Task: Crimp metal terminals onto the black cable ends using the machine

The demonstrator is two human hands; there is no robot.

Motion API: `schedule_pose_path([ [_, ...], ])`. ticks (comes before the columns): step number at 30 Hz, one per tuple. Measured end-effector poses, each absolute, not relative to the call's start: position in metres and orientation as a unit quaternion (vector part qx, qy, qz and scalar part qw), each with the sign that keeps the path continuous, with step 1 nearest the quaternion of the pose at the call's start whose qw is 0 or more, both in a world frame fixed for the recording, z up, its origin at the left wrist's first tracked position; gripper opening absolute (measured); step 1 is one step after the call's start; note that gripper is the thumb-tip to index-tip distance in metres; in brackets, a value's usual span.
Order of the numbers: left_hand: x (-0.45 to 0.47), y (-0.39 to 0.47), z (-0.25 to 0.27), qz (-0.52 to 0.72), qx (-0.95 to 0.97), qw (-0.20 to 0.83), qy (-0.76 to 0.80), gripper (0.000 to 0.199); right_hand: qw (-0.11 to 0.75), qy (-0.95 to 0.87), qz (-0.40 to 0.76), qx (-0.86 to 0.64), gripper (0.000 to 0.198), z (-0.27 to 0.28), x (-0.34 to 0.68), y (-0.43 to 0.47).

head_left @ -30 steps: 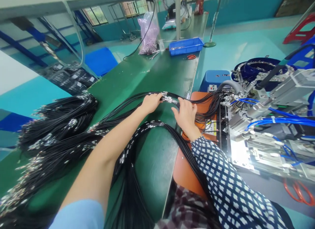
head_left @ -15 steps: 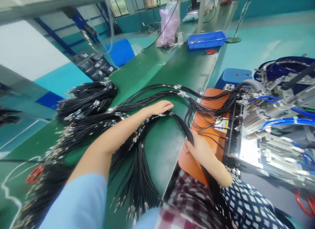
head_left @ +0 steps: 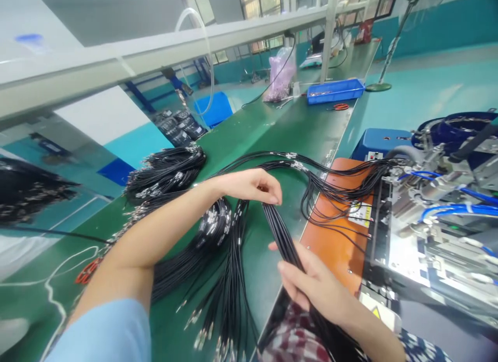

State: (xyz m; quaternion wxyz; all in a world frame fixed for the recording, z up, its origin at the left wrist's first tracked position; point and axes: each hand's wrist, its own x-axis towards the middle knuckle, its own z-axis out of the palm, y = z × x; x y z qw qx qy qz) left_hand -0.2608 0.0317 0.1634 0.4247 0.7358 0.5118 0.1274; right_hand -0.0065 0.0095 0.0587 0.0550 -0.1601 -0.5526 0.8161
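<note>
Beyond the left fingers (head_left: 275,188), more cables (head_left: 327,183) are lying unheld; left and right fingers (head_left: 296,277) are pinching one raised cable bundle (head_left: 282,235).

You have 2 hands in view, 1 left hand (head_left: 254,188) and 1 right hand (head_left: 313,281), with 1 black cable bundle (head_left: 283,236) in their grasp; its strands overlap too much to count. Ahead of you are 2 arched cable runs (head_left: 299,166). Along your 1 green bench (head_left: 260,136) you have 1 blue tray (head_left: 336,96), 1 pink bag (head_left: 279,74) and 2 sets of red handles (head_left: 341,107). To your right: 1 orange plate (head_left: 330,237), 1 blue box (head_left: 379,143), 1 warning triangle (head_left: 375,312).
</note>
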Motion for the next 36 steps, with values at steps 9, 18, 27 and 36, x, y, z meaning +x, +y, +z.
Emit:
schedule_pose_path([
  [9, -0.235, 0.057, 0.153, -0.126, 0.689, 0.531, 0.476, 0.011, -0.020, -0.623, 0.758, -0.191, 0.036, 0.068, 0.011, -0.016],
  [18, -0.241, -0.012, 0.138, 0.315, 0.709, 0.334, 0.535, 0.026, 0.170, -0.460, 0.851, -0.187, 0.036, 0.056, 0.015, 0.001],
  [27, -0.238, -0.044, 0.066, 0.222, 0.678, 0.421, 0.561, 0.024, 0.140, -0.430, 0.880, -0.145, 0.035, 0.052, 0.019, -0.003],
  [36, -0.227, -0.075, 0.015, 0.161, 0.687, 0.300, 0.641, 0.042, 0.140, -0.433, 0.867, -0.202, 0.038, 0.053, 0.023, 0.001],
])
